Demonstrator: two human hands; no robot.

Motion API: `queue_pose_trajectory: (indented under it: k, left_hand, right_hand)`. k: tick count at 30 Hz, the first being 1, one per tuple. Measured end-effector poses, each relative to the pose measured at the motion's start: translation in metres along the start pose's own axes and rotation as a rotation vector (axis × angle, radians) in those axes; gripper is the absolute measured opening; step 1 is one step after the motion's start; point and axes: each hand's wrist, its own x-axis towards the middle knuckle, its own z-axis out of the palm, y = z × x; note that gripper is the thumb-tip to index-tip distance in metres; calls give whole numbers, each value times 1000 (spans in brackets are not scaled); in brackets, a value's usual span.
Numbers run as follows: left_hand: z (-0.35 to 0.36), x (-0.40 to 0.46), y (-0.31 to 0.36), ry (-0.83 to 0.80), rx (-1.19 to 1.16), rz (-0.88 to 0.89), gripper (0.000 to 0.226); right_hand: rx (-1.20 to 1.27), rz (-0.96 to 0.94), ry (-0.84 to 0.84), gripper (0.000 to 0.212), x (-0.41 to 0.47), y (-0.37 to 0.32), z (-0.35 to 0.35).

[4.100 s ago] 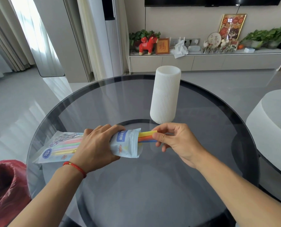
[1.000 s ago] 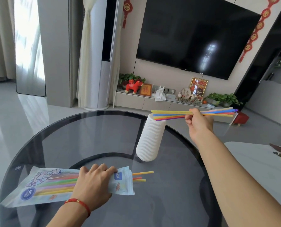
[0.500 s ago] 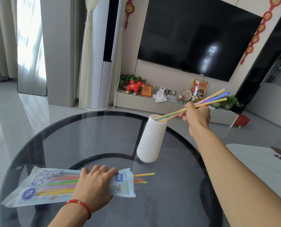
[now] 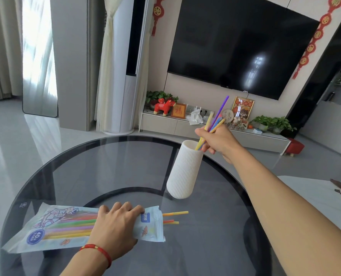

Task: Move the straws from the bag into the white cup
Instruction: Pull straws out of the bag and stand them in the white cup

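Straws [image 4: 215, 122] in a small coloured bunch stand steeply, lower ends already inside the mouth of the white cup [image 4: 183, 172], upper ends fanning toward one o'clock. The right hand [image 4: 215, 143] pinches them just above the rim, fingers curled round the bunch. The cup stands on the round glass table [image 4: 66, 166] at about one o'clock from the person, well apart from the bag [image 4: 66, 226], which lies flat at seven o'clock. The left hand [image 4: 118, 224] presses down on the bag near its open end, fingers curled over it. More straws show through the plastic, and three poke out of the opening [image 4: 175, 216] toward three o'clock.

The step in hand looks like dropping this bunch into the cup. Next, the right hand probably needs to let go so the straws slide to the bottom, then reach back to the bag's mouth for the ends that stick out. The tall narrow cup could tip if nudged at the rim.
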Motion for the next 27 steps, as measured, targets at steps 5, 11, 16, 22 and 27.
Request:
queue_pose_trajectory:
  k: [5, 11, 16, 22, 27]
  left_hand:
    - [-2, 0, 0, 5, -10, 14, 59]
    - [-5, -2, 1, 9, -23, 19, 58]
    - [-10, -2, 3, 72, -32, 19, 53]
    - [-15, -3, 8, 148, -16, 31, 50]
    - [-13, -4, 13, 196, 62, 102, 56]
  right_hand:
    - [107, 19, 34, 57, -16, 2, -3]
    - [61, -234, 336, 35, -50, 18, -6]
    - [-37, -356, 282, 27, -98, 61, 23]
    - [-123, 41, -194, 38, -148, 116, 83]
    - [315, 228, -372, 29, -168, 104, 120]
